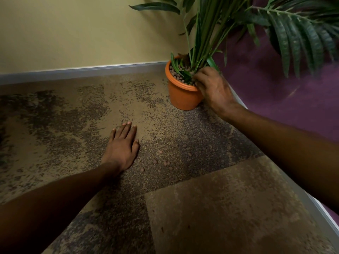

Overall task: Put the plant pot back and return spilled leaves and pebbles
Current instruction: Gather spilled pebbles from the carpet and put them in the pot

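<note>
An orange plant pot (180, 96) stands upright on the carpet in the corner, filled with brown pebbles and green leaves. A tall palm plant (211, 33) rises from it. My right hand (212, 87) rests on the pot's right rim, fingers curled down into the pebbles and leaves; whether they grip anything is hidden. My left hand (122, 145) lies flat on the carpet with fingers together and extended, holding nothing. Several loose pebbles (161, 162) lie on the carpet just right of my left hand.
A yellow wall (73, 33) with a grey skirting board (82, 70) runs behind the pot. A purple wall (284, 85) closes the right side. Mottled brown carpet tiles (220, 208) cover the floor.
</note>
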Demonstrator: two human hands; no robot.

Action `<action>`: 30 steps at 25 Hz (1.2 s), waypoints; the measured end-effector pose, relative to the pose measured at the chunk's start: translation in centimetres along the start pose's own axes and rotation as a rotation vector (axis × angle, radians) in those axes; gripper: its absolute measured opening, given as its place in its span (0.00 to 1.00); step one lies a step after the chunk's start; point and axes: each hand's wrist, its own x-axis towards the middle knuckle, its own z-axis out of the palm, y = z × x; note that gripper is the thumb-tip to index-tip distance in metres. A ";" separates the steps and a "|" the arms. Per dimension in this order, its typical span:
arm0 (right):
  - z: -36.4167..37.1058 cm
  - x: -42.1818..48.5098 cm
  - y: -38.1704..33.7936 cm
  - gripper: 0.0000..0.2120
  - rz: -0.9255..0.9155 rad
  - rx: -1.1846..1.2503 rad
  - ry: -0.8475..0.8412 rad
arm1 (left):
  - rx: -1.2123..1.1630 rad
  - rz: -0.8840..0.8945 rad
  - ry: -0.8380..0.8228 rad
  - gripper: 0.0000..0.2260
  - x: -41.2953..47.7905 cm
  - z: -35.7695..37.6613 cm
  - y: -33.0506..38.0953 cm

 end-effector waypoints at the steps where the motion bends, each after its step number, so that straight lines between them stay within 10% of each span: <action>1: 0.3 -0.6 -0.3 0.13 -0.024 -0.014 0.013 | 0.001 0.000 -0.001 0.30 0.0 0.0 0.0; 9: 6.0 -8.2 -3.4 0.11 -0.278 0.080 -0.338 | 0.014 0.000 0.003 0.30 0.0 0.1 -0.1; 16: 7.2 -10.4 -4.4 0.28 -0.196 0.033 -0.647 | 0.014 -0.001 0.001 0.31 -0.1 0.0 -0.3; 30: 8.7 -12.7 -4.3 0.07 0.038 0.199 -0.663 | 0.008 0.010 0.010 0.30 0.2 0.4 -0.2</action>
